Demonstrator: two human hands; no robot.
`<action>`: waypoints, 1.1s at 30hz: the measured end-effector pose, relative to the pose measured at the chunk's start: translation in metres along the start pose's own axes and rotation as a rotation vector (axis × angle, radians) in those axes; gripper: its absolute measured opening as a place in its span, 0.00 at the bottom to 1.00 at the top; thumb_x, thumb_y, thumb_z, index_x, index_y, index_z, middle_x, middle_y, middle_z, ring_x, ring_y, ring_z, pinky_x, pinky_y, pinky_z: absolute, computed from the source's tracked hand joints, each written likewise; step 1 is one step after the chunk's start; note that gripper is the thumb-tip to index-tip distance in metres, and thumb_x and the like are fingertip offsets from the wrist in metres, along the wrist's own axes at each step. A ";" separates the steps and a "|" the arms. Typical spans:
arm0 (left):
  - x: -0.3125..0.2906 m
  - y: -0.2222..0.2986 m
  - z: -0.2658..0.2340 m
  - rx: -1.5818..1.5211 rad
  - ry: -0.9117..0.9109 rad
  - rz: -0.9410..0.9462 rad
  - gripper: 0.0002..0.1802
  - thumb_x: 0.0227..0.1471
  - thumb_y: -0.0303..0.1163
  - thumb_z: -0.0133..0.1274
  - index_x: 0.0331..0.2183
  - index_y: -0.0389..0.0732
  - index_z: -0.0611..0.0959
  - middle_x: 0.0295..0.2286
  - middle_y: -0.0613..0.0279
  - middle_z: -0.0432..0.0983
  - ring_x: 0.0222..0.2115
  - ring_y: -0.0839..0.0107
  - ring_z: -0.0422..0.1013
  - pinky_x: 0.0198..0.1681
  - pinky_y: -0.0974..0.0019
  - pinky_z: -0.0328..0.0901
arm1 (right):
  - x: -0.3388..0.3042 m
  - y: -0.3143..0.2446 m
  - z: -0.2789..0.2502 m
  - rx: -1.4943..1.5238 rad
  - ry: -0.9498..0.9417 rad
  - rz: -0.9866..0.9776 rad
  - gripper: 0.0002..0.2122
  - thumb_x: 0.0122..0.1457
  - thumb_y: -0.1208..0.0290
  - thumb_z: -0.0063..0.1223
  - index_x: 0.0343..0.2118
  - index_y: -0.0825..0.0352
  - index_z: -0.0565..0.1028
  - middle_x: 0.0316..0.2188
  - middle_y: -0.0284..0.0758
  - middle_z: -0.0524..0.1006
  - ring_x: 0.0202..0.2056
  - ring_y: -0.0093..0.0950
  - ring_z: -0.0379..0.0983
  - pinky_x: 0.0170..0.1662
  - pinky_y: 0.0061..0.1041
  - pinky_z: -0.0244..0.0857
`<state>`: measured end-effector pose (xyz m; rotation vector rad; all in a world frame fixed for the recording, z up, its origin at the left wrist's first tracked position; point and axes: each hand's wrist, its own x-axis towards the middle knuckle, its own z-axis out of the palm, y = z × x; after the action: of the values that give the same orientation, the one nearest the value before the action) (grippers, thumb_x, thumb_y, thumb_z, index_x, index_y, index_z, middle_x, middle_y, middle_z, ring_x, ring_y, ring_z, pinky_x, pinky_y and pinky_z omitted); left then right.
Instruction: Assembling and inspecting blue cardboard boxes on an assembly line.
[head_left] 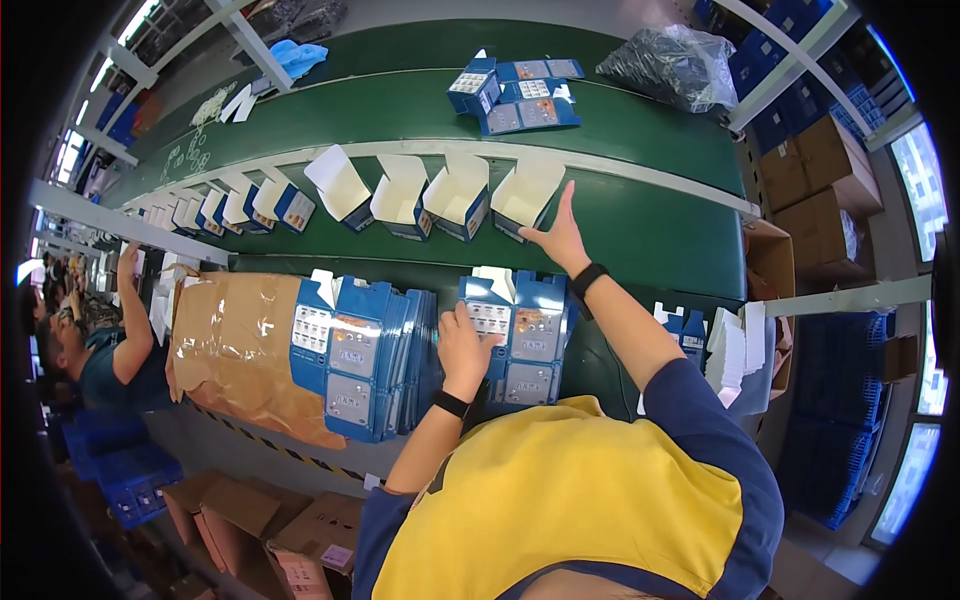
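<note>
My left hand [465, 352] lies with fingers apart on the near stack of flat blue printed cartons [530, 345], right in front of me. My right hand [562, 238] reaches out over the green conveyor, its fingers stretched and thumb spread. It is at the right side of an erected carton [525, 195], cream inside with its flap up; the thumb is at the carton's lower edge, and I cannot tell whether it touches. More open cartons stand in a row to its left, among them one carton [458, 200] close beside it.
Another stack of flat cartons [360, 350] leans by a taped brown paper bundle [240, 335] on the left. Beyond the pale rail [640, 172] lie partly folded cartons [525, 95] and a black plastic bag [675, 65]. A person [110, 340] works at far left.
</note>
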<state>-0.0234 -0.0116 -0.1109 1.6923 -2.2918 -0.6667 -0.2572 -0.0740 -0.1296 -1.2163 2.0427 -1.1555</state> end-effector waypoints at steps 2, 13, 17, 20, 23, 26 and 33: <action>-0.004 0.001 -0.006 0.048 0.020 0.041 0.41 0.33 0.36 0.66 0.49 0.35 0.66 0.40 0.48 0.64 0.41 0.51 0.63 0.42 0.59 0.63 | -0.034 -0.017 -0.031 0.065 0.026 0.040 0.50 0.46 0.70 0.60 0.60 0.72 0.29 0.61 0.51 0.48 0.60 0.38 0.50 0.58 0.30 0.50; -0.004 0.035 -0.050 -0.720 -0.024 -0.092 0.34 0.43 0.39 0.61 0.48 0.36 0.64 0.38 0.60 0.69 0.39 0.70 0.66 0.40 0.72 0.60 | -0.183 -0.071 -0.067 0.712 -0.079 0.063 0.38 0.49 0.76 0.56 0.60 0.71 0.45 0.55 0.43 0.61 0.55 0.31 0.60 0.56 0.26 0.53; 0.000 0.059 -0.075 -1.340 -0.085 -0.306 0.33 0.45 0.42 0.60 0.47 0.35 0.64 0.44 0.57 0.67 0.43 0.69 0.65 0.47 0.68 0.58 | -0.197 -0.078 -0.085 0.293 -0.459 -0.053 0.43 0.48 0.70 0.61 0.61 0.66 0.44 0.57 0.42 0.57 0.56 0.32 0.57 0.58 0.28 0.49; -0.007 0.066 -0.078 -1.286 -0.279 -0.106 0.38 0.46 0.43 0.60 0.51 0.34 0.60 0.49 0.56 0.63 0.49 0.69 0.62 0.51 0.67 0.56 | -0.192 -0.088 -0.087 0.647 -0.502 -0.080 0.48 0.44 0.63 0.65 0.62 0.63 0.41 0.59 0.42 0.53 0.58 0.32 0.53 0.59 0.29 0.47; -0.019 0.073 -0.088 -1.480 -0.453 0.092 0.44 0.44 0.41 0.61 0.55 0.35 0.55 0.50 0.52 0.61 0.51 0.66 0.60 0.54 0.66 0.53 | -0.173 -0.085 -0.087 0.835 -0.423 -0.108 0.55 0.39 0.57 0.69 0.63 0.61 0.38 0.61 0.42 0.49 0.60 0.32 0.49 0.60 0.30 0.44; -0.045 0.101 -0.100 -1.164 -0.484 0.418 0.51 0.41 0.39 0.63 0.58 0.35 0.50 0.52 0.48 0.58 0.53 0.62 0.58 0.56 0.64 0.51 | -0.150 -0.083 -0.083 0.887 -0.238 -0.169 0.61 0.32 0.54 0.72 0.63 0.61 0.36 0.61 0.42 0.48 0.61 0.31 0.46 0.60 0.30 0.43; -0.021 0.070 -0.096 -0.718 -0.204 0.484 0.59 0.33 0.35 0.67 0.60 0.39 0.46 0.53 0.44 0.54 0.53 0.51 0.57 0.57 0.53 0.50 | -0.153 -0.109 -0.113 1.075 -0.228 -0.071 0.66 0.18 0.50 0.75 0.62 0.65 0.42 0.57 0.38 0.58 0.57 0.29 0.55 0.58 0.30 0.50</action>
<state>-0.0343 0.0029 0.0085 0.7460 -2.0706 -1.3632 -0.2178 0.0803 0.0209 -0.7851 0.9178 -1.6979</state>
